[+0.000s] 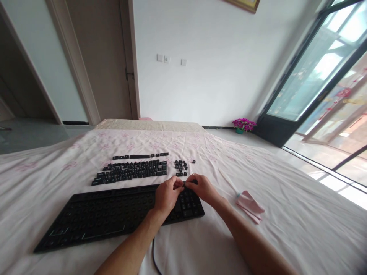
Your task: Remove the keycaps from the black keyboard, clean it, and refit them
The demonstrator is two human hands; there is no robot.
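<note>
A black keyboard [114, 206] lies on the cloth, its left and middle parts bare of keycaps, with keycaps on the number pad [187, 204]. Over the top of the number pad my left hand [169, 194] is closed, thumb and forefinger pinched together. My right hand [202, 189] meets it there, also pinching; what the fingertips hold is too small to make out. A thin white tip [193, 174] shows just above my right hand. Behind the keyboard, loose black keycaps [133, 171] lie in rows, and a smaller group of keycaps [180, 166] sits to their right.
A folded pink cloth [249, 206] lies right of my right forearm, near a thin pale stick [228, 181]. A black cable [154, 252] runs from the keyboard towards me. The pale flowered cloth [301, 214] is wrinkled. Purple flowers [243, 124] stand on the floor by a glass door.
</note>
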